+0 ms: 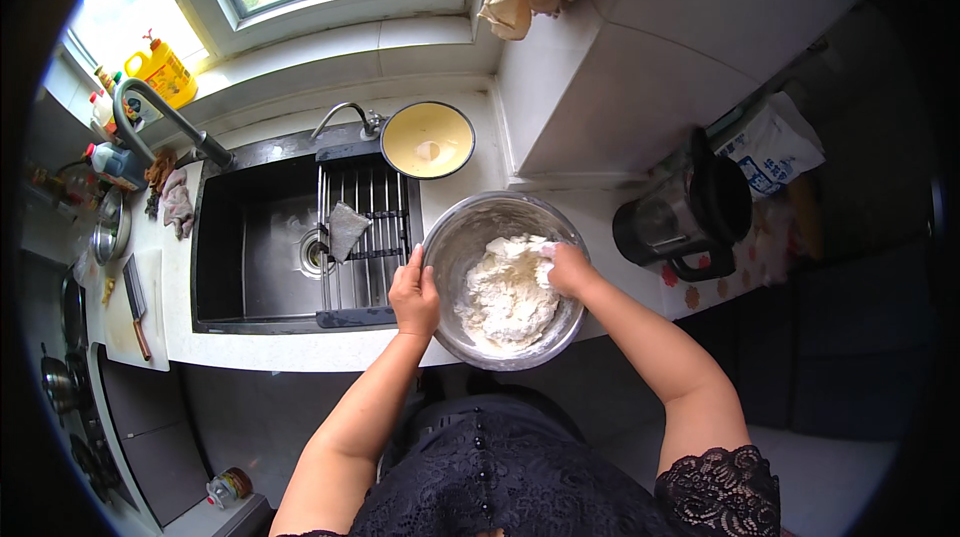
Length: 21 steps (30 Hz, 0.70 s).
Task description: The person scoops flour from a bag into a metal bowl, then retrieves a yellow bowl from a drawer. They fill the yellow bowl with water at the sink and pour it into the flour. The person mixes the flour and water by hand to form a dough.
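A large stainless steel mixing bowl (447, 218) stands at the counter's front edge, to the right of the sink. Inside it lies a clumpy heap of flour mixture (510, 301), dry and white in places, slightly yellow and damp near the top. My left hand (417, 294) grips the bowl's left rim, thumb and fingers on the metal. On the opposite side, my right hand (570, 269) reaches over the right rim. Its fingers are sunk in the mixture and partly hidden, so whether they close on any of it is unclear.
A yellow enamel bowl (431, 124) sits behind, by the small faucet. Left is the black sink (262, 267) with a rack (375, 289) holding a grey cloth (347, 231). A knife (135, 289) lies on the far-left cutting board (154, 334). At right stands a blender jug (679, 214).
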### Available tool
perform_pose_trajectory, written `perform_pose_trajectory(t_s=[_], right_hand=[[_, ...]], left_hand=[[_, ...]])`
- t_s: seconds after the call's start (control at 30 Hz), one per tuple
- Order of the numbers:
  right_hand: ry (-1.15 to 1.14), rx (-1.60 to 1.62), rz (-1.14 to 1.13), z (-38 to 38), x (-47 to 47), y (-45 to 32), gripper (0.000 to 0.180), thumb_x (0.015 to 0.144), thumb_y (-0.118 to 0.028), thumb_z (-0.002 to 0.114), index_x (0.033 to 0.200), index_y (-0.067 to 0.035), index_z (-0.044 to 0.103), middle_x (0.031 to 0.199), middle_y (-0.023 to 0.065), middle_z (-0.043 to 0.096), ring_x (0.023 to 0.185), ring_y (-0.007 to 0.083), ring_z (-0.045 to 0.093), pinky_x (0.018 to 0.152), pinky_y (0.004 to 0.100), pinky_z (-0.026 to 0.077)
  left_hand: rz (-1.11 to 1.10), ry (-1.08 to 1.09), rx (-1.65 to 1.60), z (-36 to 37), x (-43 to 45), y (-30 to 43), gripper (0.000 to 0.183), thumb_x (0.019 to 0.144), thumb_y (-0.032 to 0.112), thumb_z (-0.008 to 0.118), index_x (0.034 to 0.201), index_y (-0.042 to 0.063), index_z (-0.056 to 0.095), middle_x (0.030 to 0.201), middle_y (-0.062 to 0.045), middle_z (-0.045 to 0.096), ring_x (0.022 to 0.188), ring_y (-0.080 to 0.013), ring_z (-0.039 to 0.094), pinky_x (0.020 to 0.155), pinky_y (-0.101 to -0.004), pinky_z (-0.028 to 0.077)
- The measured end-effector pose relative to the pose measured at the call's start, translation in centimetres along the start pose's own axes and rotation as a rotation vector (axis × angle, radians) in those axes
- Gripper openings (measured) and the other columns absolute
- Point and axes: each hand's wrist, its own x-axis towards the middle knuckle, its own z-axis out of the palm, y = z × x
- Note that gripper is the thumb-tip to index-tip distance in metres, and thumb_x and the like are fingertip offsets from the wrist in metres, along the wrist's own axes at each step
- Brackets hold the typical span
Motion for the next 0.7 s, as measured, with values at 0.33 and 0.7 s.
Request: perform_pose_trajectory(t_s=[0.33, 0.7], right_hand=[[-0.181, -0.181, 0.238, 3.1, 3.5, 0.0, 0.031, 0.079, -0.018, 0.047, 0.094, 0.002, 0.065, 0.106, 0.0275, 0.058, 0.101, 0.0404, 0.056, 0.088, 0.0430, 0.044], [-0.443, -0.149, -0.305, 8.9, 8.2, -5.1, 0.038, 0.079, -0.031, 0.046, 0.092, -0.002, 0.066, 0.101, 0.0202, 0.062, 0.092, 0.0358, 0.060, 0.079, 0.0418, 0.048]], left_hand=[[-0.041, -0.015, 0.031, -0.4, -0.1, 0.1, 0.038, 0.081, 0.003, 0.058, 0.118, 0.008, 0.057, 0.071, -0.011, 0.050, 0.059, -0.0235, 0.050, 0.058, -0.0330, 0.043], [0.004, -0.009, 0.049, -0.2, 0.3, 0.3, 0.038, 0.080, 0.002, 0.058, 0.118, 0.008, 0.057, 0.070, -0.011, 0.051, 0.058, -0.0240, 0.051, 0.056, -0.0336, 0.043]])
